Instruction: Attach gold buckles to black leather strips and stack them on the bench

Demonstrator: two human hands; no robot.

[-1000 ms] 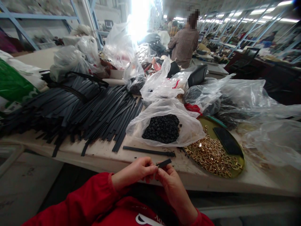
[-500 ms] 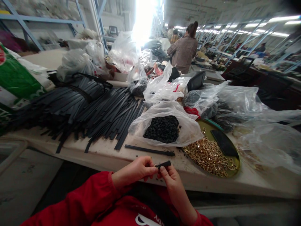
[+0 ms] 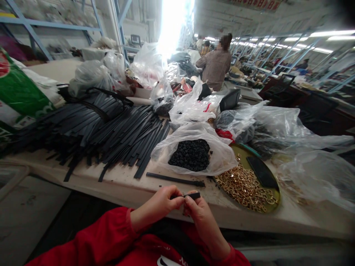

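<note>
Both my hands meet at the near table edge, pinched on the end of a black strap (image 3: pixel 192 195). My left hand (image 3: pixel 162 203) grips it from the left; my right hand (image 3: pixel 198 212) pinches it from below right. A small metal piece seems to sit at the strap where my fingers meet. Another single black strap (image 3: pixel 174 179) lies flat on the table just beyond my hands. Behind it an open plastic bag of small black parts (image 3: pixel 191 155) rests. A round gold tray (image 3: pixel 273 205) of gold buckles (image 3: pixel 244 188) lies to the right, with a black flat object (image 3: pixel 262 171) on it.
A large heap of black straps (image 3: pixel 97 129) covers the table's left half. Several clear plastic bags (image 3: pixel 277 122) crowd the back and right. A green and white sack (image 3: pixel 16 92) stands far left. A person in a brown top (image 3: pixel 216 66) works farther back among blue racks.
My hands stay pinched on the strap end, which now sits lower between my fingers with less of it sticking out. The camera has shifted slightly.
</note>
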